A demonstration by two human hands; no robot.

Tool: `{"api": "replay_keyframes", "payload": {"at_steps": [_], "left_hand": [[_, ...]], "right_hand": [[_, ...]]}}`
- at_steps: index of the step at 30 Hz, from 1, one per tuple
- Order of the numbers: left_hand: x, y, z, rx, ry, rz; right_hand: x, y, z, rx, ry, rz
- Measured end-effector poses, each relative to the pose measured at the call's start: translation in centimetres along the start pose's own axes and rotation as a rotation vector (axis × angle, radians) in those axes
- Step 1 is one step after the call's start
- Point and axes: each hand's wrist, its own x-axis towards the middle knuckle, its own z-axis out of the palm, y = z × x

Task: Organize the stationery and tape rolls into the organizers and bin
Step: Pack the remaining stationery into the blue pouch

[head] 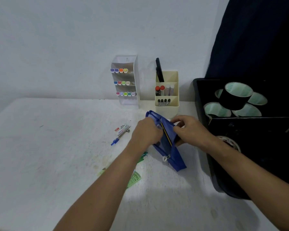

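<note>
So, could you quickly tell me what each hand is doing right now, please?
Left hand: fingers curled on the near side of the blue pouch, gripping it.
Right hand: gripping the pouch's far edge, holding it open.

A white table (48,147) meets a pale wall (65,39).

Your left hand (146,132) and right hand (188,129): bare, forearms uncovered to frame edge; fingers blurred.

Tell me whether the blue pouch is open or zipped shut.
Open. Both hands, left and right, hold the pouch mouth apart, and a yellow-and-black pencil shows inside the gap.
</note>
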Motion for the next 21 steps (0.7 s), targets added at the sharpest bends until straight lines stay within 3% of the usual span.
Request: {"api": "replay_keyframes", "payload": {"at_steps": [5, 7, 10, 14, 17, 21], "left_hand": [[-0.7, -0.5, 0.6, -0.046, -0.024, 0.074], [-1.2, -1.3, -0.2, -0.055, 0.044, 0.106], [-1.0, -3.8, -1.7, -0.042, 0.086, 0.027], [-0.7, -8.2, -3.9, 0.241, -0.131, -0.073], [-1.0, -10.2, -4.9, 0.311, -0.348, -0.067], [-1.6, -11.0, -4.4, 0.292, -0.369, -0.064]], "right_hand": [[0.1, 0.1, -0.1, 0.006, 0.033, 0.014], [0.2, 0.1, -0.2, -0.010, 0.042, 0.021], [0.2, 0.1, -0.4, -0.016, 0.055, 0.030], [0.0, 0.0, -0.4, -0.088, 0.024, 0.029], [0.1, 0.1, -0.3, -0.115, 0.016, 0.023], [0.2, -0.1, -0.1, -0.101, -0.056, 0.062]]}}
